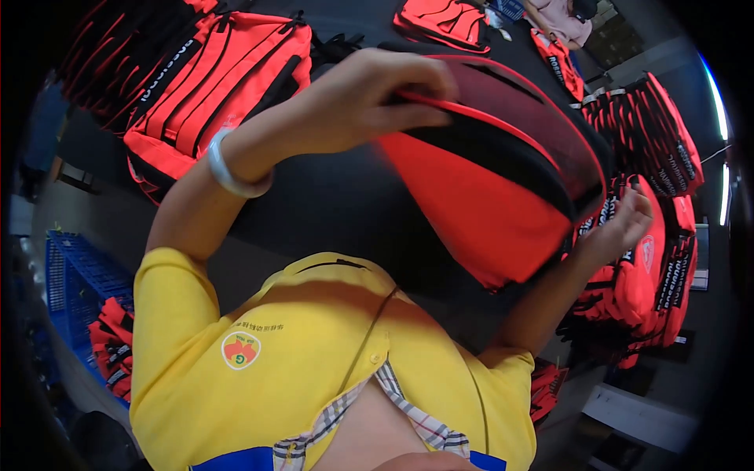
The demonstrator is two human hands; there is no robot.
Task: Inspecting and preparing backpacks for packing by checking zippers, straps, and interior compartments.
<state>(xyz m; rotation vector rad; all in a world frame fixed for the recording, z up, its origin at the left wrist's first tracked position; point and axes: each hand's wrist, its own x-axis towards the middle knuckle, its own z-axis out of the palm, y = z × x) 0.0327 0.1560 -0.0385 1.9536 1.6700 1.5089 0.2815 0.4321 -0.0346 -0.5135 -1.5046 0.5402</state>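
A red and black backpack [487, 212] is tilted above the dark table in front of me. Its opening gapes, and dark red mesh [503, 102] shows inside. My left hand [404, 90] reaches across from the left, its fingers and thumb closed over the upper rim of the bag. Beside the bag's right corner is my right hand [624, 220], with its fingers loosely bent and a little apart. I see nothing in that hand; the bag's edge lies next to its wrist. The left side of the bag is slightly blurred.
Another red backpack [228, 86] lies on the dark table [330, 204] at the left, with a stack of red and black pieces [118, 63] behind it. More bags [636, 275] are piled at the right. A blue crate [75, 271] stands lower left. Across the table is another person [561, 23].
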